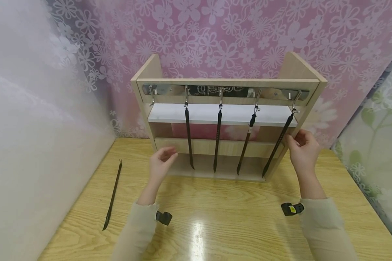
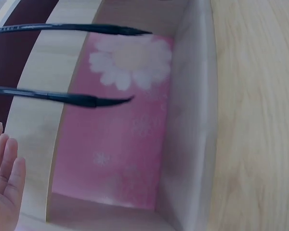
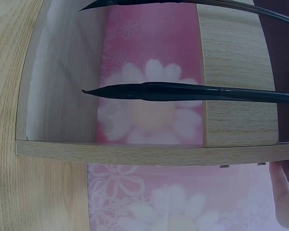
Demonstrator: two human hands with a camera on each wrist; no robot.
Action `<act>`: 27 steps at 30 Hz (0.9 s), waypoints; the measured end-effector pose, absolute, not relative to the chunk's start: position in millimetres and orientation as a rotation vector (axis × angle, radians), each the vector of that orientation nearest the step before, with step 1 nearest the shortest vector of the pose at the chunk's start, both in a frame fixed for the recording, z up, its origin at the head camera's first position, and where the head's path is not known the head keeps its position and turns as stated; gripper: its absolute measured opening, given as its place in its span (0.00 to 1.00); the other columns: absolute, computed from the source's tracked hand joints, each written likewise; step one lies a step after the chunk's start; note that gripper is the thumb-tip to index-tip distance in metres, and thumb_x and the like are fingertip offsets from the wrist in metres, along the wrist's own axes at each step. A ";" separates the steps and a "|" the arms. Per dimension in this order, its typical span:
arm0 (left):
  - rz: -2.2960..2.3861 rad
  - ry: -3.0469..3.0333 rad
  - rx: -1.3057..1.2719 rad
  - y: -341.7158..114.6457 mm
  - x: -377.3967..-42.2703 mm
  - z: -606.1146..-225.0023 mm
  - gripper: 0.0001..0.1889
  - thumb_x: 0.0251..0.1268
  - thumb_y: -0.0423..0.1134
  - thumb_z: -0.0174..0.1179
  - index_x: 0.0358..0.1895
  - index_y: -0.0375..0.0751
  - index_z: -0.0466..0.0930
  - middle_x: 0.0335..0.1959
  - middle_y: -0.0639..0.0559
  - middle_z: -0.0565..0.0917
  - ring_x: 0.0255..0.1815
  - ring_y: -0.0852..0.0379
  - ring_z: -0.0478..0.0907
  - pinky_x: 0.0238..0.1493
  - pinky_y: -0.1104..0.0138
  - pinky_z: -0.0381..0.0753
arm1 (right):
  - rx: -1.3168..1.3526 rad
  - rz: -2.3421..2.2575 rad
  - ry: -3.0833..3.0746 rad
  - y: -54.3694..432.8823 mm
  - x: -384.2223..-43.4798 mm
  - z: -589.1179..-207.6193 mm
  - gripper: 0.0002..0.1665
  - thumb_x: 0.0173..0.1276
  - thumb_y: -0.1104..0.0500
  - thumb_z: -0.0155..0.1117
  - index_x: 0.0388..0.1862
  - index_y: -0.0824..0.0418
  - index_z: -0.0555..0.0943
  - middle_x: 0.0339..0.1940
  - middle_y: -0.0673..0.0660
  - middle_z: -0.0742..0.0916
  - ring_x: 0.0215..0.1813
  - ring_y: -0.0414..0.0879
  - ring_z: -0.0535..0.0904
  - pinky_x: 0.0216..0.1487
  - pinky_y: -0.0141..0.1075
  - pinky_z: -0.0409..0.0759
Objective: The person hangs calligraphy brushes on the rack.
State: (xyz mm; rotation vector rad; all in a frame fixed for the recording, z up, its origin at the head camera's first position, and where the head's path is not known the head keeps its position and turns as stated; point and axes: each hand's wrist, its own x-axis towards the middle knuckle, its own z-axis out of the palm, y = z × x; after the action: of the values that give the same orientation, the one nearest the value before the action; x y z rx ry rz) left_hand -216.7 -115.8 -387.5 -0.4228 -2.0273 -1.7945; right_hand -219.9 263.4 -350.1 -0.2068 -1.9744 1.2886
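Observation:
Several dark calligraphy brushes, such as a brush (image 1: 218,139) near the middle, hang tip-down from hooks on a wooden shelf (image 1: 238,148). Another brush (image 1: 113,195) lies on the table at the left. My left hand (image 1: 160,163) is beside the shelf's lower left part, its fingers loosely bent and holding nothing. In the left wrist view, that hand (image 2: 6,185) shows relaxed fingers, apart from the brush tips. At the opposite end, my right hand (image 1: 303,150) pinches the right side panel; the right wrist view shows the hand (image 3: 285,192) at the panel's edge, mostly out of frame.
A metal hook rail (image 1: 220,90) runs across the upper front; its leftmost hook (image 1: 152,96) carries no brush. A white board (image 1: 202,114) lies behind the brushes. Floral cloth (image 1: 196,40) hangs behind, with a pale wall (image 1: 36,127) on the left. The wooden table (image 1: 228,214) extends in front.

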 end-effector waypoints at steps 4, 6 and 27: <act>-1.762 -2.072 -0.384 -129.0 -211.6 -391.0 0.11 0.52 0.24 0.59 0.39 0.22 0.75 0.36 0.31 0.78 0.35 0.59 0.77 0.39 0.69 0.79 | -0.200 1.282 -1.973 262.8 -220.2 -350.2 0.12 0.55 0.65 0.61 0.39 0.70 0.76 0.30 0.42 0.77 0.34 0.29 0.75 0.37 0.20 0.74; -1.741 -2.087 -0.372 -135.7 -209.9 -393.5 0.11 0.52 0.23 0.59 0.39 0.22 0.74 0.36 0.31 0.78 0.35 0.57 0.77 0.38 0.70 0.79 | -0.203 1.286 -1.973 262.7 -220.1 -350.2 0.12 0.55 0.65 0.61 0.39 0.69 0.76 0.30 0.42 0.77 0.34 0.29 0.75 0.37 0.20 0.74; -1.578 -2.161 -0.144 -197.5 -207.9 -434.4 0.11 0.53 0.28 0.60 0.40 0.27 0.76 0.36 0.38 0.80 0.35 0.61 0.77 0.33 0.78 0.76 | -0.229 1.335 -1.974 263.6 -219.7 -349.0 0.10 0.56 0.65 0.61 0.38 0.64 0.76 0.31 0.42 0.76 0.36 0.32 0.75 0.38 0.21 0.74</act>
State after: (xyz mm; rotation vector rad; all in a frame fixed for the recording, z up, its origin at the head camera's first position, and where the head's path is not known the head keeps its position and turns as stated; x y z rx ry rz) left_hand -207.9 -197.5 -434.4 -0.1441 -2.1607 -1.5777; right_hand -219.7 263.6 -349.0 -0.2290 -1.9743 1.3351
